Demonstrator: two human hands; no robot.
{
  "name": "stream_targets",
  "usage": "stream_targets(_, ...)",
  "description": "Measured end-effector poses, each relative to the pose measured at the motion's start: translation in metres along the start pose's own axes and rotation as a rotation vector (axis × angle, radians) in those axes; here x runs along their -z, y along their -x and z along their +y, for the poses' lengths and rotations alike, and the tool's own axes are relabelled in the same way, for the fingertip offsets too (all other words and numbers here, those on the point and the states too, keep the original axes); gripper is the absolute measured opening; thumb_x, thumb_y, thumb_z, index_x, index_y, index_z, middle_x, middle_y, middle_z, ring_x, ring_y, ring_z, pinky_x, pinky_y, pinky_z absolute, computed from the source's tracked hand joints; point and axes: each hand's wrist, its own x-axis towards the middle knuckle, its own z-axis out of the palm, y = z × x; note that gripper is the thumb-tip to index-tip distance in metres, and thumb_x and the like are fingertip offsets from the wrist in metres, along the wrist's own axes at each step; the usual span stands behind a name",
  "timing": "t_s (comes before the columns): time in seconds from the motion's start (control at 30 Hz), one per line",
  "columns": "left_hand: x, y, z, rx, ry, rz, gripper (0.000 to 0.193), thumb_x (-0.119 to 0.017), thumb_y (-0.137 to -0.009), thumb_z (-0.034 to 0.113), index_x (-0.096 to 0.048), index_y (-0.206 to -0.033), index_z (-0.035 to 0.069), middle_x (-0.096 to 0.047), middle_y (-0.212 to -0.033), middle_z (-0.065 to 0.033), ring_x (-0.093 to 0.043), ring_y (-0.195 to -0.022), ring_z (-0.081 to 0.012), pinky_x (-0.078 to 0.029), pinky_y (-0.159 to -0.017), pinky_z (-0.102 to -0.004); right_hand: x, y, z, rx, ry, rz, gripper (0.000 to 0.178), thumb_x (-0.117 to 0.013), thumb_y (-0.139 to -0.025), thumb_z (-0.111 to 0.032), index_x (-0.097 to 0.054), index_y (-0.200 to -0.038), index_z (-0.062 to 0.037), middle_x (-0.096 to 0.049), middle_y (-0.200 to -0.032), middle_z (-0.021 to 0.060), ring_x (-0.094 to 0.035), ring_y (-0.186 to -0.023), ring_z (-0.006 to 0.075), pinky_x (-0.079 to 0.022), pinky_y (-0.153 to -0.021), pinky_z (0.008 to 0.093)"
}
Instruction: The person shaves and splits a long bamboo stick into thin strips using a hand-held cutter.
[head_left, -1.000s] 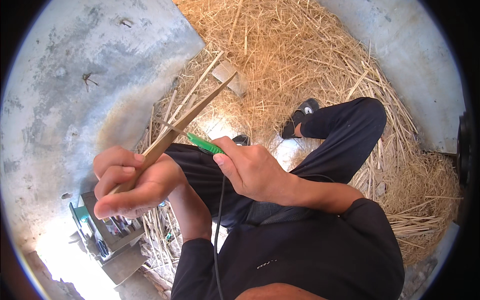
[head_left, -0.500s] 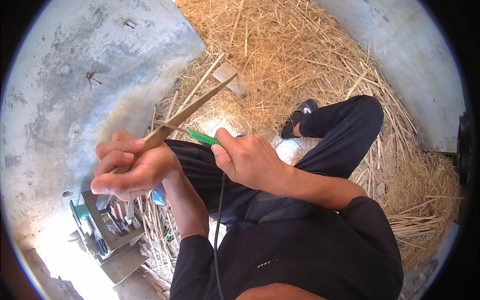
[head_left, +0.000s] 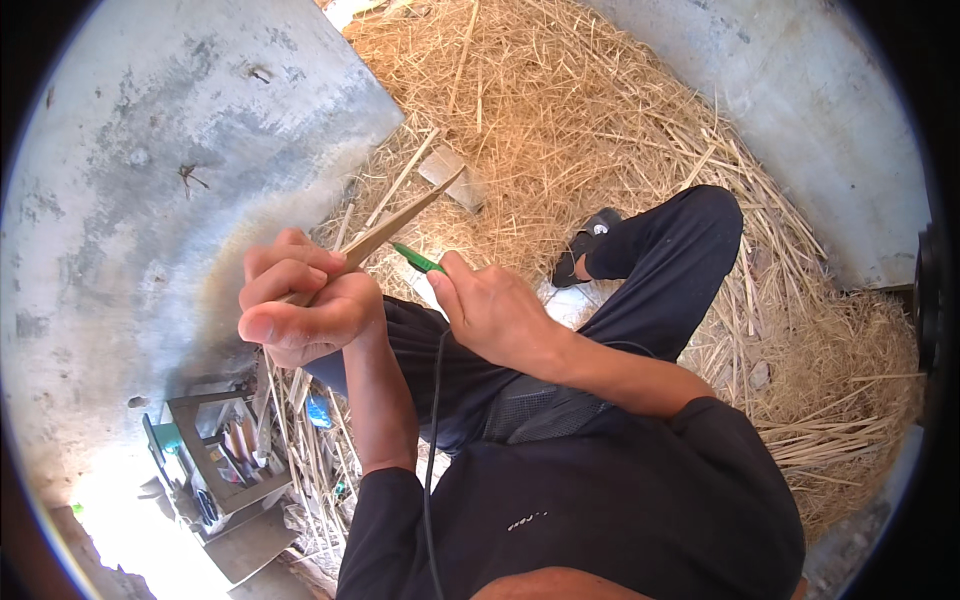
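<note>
My left hand (head_left: 312, 298) is closed around the base of a flat, pale strip of bamboo or wood (head_left: 395, 224), which tapers to a sharp tip pointing away and to the right. In my right hand (head_left: 500, 312) is a green-handled utility knife (head_left: 415, 258), its front end close to the strip's lower edge. The blade is hard to make out, and I cannot tell whether it touches the strip. Both hands are held up above my legs.
Straw-like shavings (head_left: 540, 120) cover the floor ahead and to the right, with a flat block (head_left: 452, 180) among them. Grey walls (head_left: 150, 200) rise at left and far right. A wooden box of tools (head_left: 240, 495) stands at lower left. A dark cable (head_left: 434, 430) hangs before me.
My left hand has shifted to the right and the strip shows narrower. The knife has tilted, and its blade, earlier lying across the strip, no longer shows clearly.
</note>
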Motion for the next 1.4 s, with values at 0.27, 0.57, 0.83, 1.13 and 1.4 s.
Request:
stream_targets(0.27,0.003,-0.007,-0.007,-0.01,-0.17,0.143,0.051,-0.019,-0.102,0.043,-0.033,-0.065,0.01,-0.031,-0.046,-0.0001,-0.029,-0.042,-0.0086,-0.028,-0.04,-0.0224,0.043,0.003,-0.007,-0.15,-0.012,0.085,0.031,-0.04,-0.096,-0.026,-0.05,-0.086,0.0011,-0.055,-0.055,0.0235,-0.057,-0.053,0.0415,-0.045,-0.052,0.0502)
stream_targets(0.57,-0.003,0.002,0.006,0.021,-0.058,0.063,0.049,-0.018,-0.102,0.043,-0.029,-0.065,0.011,-0.026,-0.046,0.001,-0.022,-0.04,-0.0071,-0.02,-0.039,-0.0211,0.017,-0.025,0.011,-0.227,0.094,0.121,0.023,-0.042,-0.096,-0.02,-0.047,-0.087,0.0005,-0.05,-0.052,0.0232,-0.053,-0.05,0.0427,-0.041,-0.049,0.051)
stream_targets(0.83,-0.004,0.002,0.005,0.023,-0.113,0.101,0.049,-0.017,-0.102,0.043,-0.028,-0.065,0.012,-0.02,-0.044,0.0036,-0.017,-0.036,-0.005,-0.016,-0.037,-0.0199,-0.001,-0.025,0.029,-0.074,-0.156,0.097,0.029,-0.039,-0.097,-0.025,-0.047,-0.086,0.0003,-0.049,-0.051,0.0204,-0.052,-0.045,0.0378,-0.04,-0.045,0.0462)
stream_targets(1.13,-0.004,0.002,0.006,0.056,-0.069,0.091,0.05,-0.017,-0.101,0.045,-0.028,-0.065,0.013,-0.018,-0.041,0.0042,-0.015,-0.035,-0.0045,-0.015,-0.038,-0.0193,-0.012,-0.035,0.052,-0.02,-0.293,-0.019,0.028,-0.04,-0.097,-0.024,-0.046,-0.085,-0.0002,-0.047,-0.051,0.0199,-0.049,-0.045,0.038,-0.039,-0.047,0.044)
stream_targets(1.4,0.0,0.0,0.0,0.074,-0.02,0.129,0.05,-0.017,-0.101,0.044,-0.03,-0.065,0.012,-0.016,-0.04,0.0043,-0.016,-0.034,-0.005,-0.015,-0.039,-0.0194,-0.012,-0.041,0.058,0.193,-0.17,0.019,0.031,-0.037,-0.098,-0.026,-0.048,-0.087,0.0006,-0.051,-0.053,0.0181,-0.052,-0.043,0.0359,-0.041,-0.046,0.047)
